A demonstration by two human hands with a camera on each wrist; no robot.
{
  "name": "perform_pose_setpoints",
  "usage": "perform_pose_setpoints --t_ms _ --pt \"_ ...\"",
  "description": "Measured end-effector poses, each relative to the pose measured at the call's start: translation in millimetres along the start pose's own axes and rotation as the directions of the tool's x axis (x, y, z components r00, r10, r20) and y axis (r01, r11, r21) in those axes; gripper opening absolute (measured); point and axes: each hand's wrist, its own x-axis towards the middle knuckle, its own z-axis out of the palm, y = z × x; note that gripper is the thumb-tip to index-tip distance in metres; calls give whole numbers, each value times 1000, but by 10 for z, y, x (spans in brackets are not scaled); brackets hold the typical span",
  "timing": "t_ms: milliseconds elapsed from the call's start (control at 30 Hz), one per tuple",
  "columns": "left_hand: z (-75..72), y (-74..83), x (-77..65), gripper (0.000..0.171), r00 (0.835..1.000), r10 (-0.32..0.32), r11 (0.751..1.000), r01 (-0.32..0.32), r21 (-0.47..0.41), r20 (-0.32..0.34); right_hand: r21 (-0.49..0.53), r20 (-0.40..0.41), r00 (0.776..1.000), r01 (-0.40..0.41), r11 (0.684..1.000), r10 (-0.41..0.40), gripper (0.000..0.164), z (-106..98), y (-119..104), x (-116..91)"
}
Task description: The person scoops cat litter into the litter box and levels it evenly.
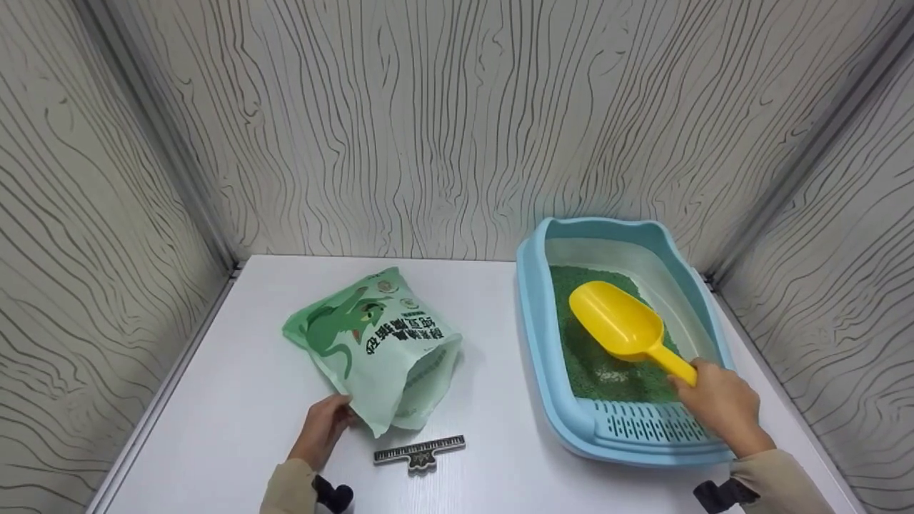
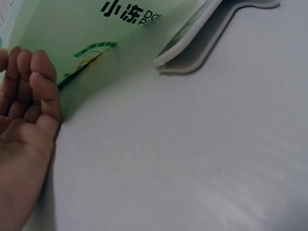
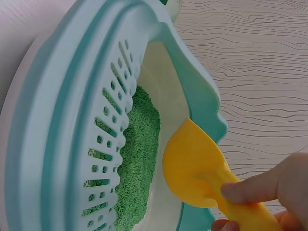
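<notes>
A light green cat litter bag printed with a green cat lies on the white table, its mouth gaping toward the front. My left hand is at the bag's near left edge, its curled fingers and thumb appearing to pinch that edge. My right hand grips the handle of a yellow litter scoop. That scoop is above a light blue litter box, over the green litter inside. Its bowl looks turned underside up in the head view, and I cannot see any litter in it.
A dark bag clip with a piano-key pattern lies in front of the bag. The box has a slotted grid along its near end. Wood-grain panels rise behind and at both sides of the table.
</notes>
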Motion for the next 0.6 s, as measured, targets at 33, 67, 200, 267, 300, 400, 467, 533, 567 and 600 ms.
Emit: perform_pose_setpoints --t_ms 33,67,200,267,300,400,467,533,567,600 --pt "-2 1 0 26 1000 1 1000 -1 -1 1 1 -1 1000 1 1000 -1 36 -11 -2 -9" --pt "-4 0 1 26 1000 1 1000 -1 -3 1 2 -1 1000 4 1000 -4 37 -23 -4 -17" --pt "-9 -6 9 24 1000 0 1000 0 -3 -3 12 -2 1000 10 1000 -10 39 -73 -23 -43" --pt "-10 -8 13 23 1000 1 1000 -1 -3 -3 12 -13 1000 16 1000 -15 40 -95 -36 -49" --pt "-11 -9 16 22 1000 -1 1000 1 -5 -3 12 -23 1000 21 1000 -21 41 -104 -42 -53" --pt "-10 -7 21 19 1000 -5 1000 5 -7 -2 8 -44 999 31 999 -31 43 -127 -55 -59" --pt "-9 -4 24 19 1000 -13 1000 13 -1 -5 8 -52 998 35 999 -35 44 -140 -63 -62" --pt "-9 -3 26 19 1000 -16 1000 16 5 -5 7 -53 998 36 999 -35 45 -152 -72 -66" --pt "-10 -4 27 20 1000 -15 1000 15 7 -4 7 -56 998 37 999 -37 45 -158 -77 -66" --pt "-11 -5 27 20 1000 -15 1000 15 9 -3 6 -59 997 40 999 -40 45 -163 -82 -67"
